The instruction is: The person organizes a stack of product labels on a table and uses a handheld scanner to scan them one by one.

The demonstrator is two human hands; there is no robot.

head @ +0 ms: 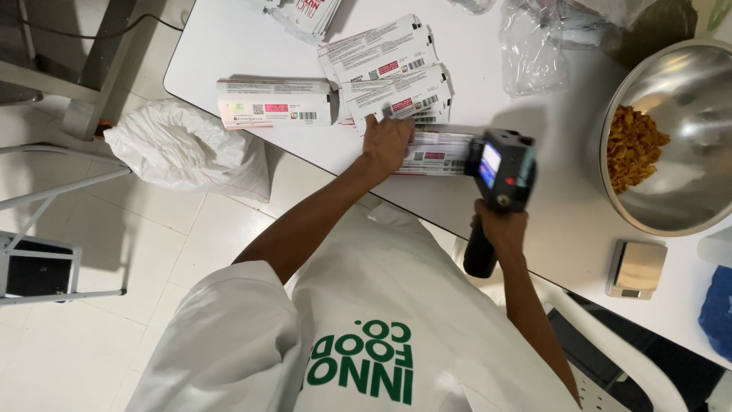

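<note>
Nearest the lens, white coat [366, 336] with green lettering. Left hand [387, 143] spread flat, pressing down on flat printed pouch [438, 154] at the near edge of white table [557, 221]. Right hand [499, 229] wrapped tight around black handle of handheld printer [499, 172], its head touching the pouch's right end. Just beyond, more printed pouches [385, 80] fanned in a loose stack. Farther right, steel bowl [679, 137] with golden snack pieces [631, 145]; small scale [637, 268] near it. White sack [187, 149] on floor.
</note>
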